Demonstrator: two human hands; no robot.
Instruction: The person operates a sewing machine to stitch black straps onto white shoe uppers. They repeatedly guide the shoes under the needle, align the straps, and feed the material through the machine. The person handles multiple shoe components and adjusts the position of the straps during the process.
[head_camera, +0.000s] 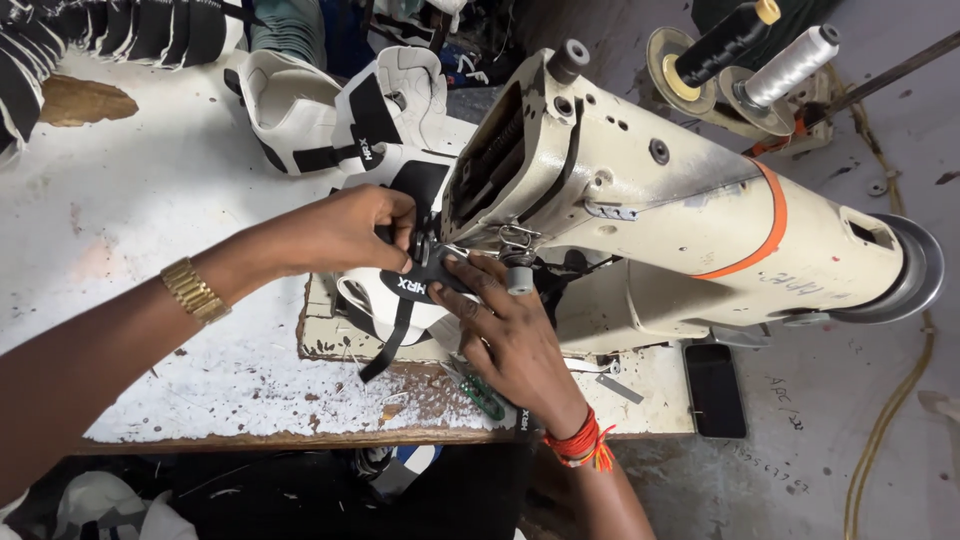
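At the near edge of the bench (200, 400) the right hand (515, 335) lies flat, fingers spread, pressing the black strip of a white and black shoe piece (405, 295) down beside the needle area of the sewing machine (640, 200). The left hand (350, 232), a gold watch (195, 290) on its wrist, pinches the same piece from the other side, fingertips closed on the black trim. The piece sits under the machine's head, near the front middle of the bench. The fingertips of both hands look very close to the needle, so a slip or a sudden stitch could catch a finger; I judge that the chief risk. The loose black strap (390, 345) hanging toward the near edge could snag or be sewn in by mistake, and uneven pull from the two hands could send the seam crooked. A phone (715, 390) lies at the bench's right near corner, where a knock could send it off. The bench top is white, worn and chipped, with bare wood showing along the near edge. Farther back lie more white and black shoe pieces (330, 110), and a row of black ones (110, 30) at the far left corner. Two thread spools (760, 55), one black and one white, stand behind the machine over a grey floor (900, 420).
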